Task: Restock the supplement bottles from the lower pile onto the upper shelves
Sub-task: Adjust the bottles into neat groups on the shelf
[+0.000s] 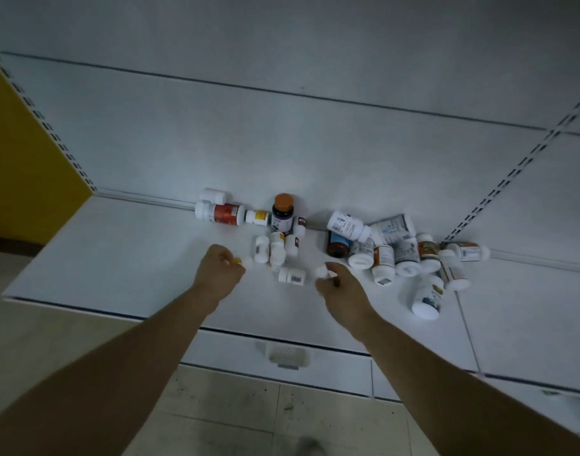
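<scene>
Bottles (364, 248) lying piled on lower shelf (117, 258). Left hand (220, 269) & right hand (339, 284) each curling round a small bottle; lifting straight up is looking safest, avoiding near neighbours.

You have two hands in view: your left hand (220, 266) and your right hand (339, 286), each curled round one small white bottle. Between them lies one more small white bottle (292, 275). Just beyond your left hand you can count about eight bottles, one of them a dark bottle with an orange cap (283, 214). Beyond and outward of your right hand lies a heap (410, 255) of roughly a dozen; the overlap prevents an exact count.
</scene>
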`<state>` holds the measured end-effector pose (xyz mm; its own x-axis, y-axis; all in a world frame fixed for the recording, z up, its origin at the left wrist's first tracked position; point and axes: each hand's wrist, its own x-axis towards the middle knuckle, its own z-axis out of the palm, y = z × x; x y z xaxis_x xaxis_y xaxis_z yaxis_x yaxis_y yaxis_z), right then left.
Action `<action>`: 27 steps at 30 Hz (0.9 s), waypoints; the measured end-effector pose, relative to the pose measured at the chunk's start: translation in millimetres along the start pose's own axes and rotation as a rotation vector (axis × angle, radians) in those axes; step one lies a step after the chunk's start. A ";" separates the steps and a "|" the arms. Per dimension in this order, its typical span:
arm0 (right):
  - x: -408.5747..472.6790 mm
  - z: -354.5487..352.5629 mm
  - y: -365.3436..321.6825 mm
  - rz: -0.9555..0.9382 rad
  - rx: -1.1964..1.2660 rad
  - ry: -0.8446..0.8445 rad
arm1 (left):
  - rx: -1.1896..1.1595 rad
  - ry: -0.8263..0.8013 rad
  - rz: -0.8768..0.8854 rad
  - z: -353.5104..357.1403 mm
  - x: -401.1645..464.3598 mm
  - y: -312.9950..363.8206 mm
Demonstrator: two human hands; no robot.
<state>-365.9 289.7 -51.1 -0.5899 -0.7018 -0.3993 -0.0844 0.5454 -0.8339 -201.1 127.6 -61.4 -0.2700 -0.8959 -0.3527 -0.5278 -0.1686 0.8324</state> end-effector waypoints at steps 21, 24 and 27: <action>-276.3 -54.6 -157.5 -0.316 0.946 -0.217 | -0.982 -0.560 0.336 -130.2 -310.6 135.7; -305.5 -66.7 -162.1 -0.327 1.061 -0.254 | -0.819 -0.528 0.441 -138.3 -335.3 147.2; -328.3 -82.4 -165.1 -0.365 1.101 -0.227 | -0.727 -0.562 0.518 -137.0 -358.8 159.7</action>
<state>-224.5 467.8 249.1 -0.5087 -0.8602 -0.0353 0.5845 -0.3150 -0.7477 -78.2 365.8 256.7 -0.7567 -0.6413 0.1270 0.3185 -0.1920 0.9283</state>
